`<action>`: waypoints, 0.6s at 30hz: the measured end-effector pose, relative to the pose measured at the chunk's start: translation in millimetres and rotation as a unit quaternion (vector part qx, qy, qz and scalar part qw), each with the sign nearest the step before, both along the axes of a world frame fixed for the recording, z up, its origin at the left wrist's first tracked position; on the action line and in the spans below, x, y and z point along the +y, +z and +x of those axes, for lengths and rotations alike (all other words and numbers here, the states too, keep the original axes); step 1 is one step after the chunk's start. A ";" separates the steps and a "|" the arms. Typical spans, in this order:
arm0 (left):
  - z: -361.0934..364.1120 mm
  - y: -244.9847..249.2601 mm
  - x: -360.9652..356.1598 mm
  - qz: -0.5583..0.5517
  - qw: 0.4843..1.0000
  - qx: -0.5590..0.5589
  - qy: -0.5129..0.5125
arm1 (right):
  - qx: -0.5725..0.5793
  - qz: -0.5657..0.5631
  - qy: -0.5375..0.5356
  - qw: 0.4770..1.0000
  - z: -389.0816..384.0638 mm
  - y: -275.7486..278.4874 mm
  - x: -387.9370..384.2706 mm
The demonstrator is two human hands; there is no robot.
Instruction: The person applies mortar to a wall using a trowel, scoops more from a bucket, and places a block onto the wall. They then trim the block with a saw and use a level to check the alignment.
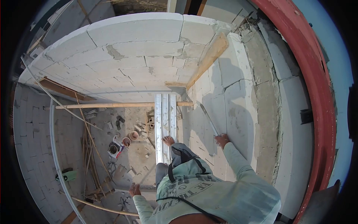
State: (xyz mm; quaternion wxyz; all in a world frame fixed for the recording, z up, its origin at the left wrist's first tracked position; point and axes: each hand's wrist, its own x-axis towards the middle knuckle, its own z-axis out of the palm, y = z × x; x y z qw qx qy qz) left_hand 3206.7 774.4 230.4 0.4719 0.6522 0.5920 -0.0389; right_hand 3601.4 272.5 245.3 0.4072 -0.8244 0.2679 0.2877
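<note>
My right hand (222,140) is held against the white block wall (238,108) on the right, gripping a long thin metal blade (209,119) that points up along the wall's face. My left hand (134,189) is low at the left, its fingers curled on a grey horizontal pipe (121,189). I wear a pale green long-sleeved shirt (220,194). A bare foot (168,140) rests on a grey metal plank (165,115) that spans the drop below me.
A curved white block wall (130,48) fills the top. A wooden pole (112,105) crosses beneath it, and a timber plank (209,58) leans in the corner. Far below, the floor holds buckets (126,141), rubble, wooden sticks (93,149) and a green object (67,175).
</note>
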 end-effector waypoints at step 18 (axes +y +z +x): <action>17.9 -10.5 -12.4 -0.009 0.997 -0.044 0.057 | 0.038 0.021 -0.014 0.999 15.6 9.7 15.0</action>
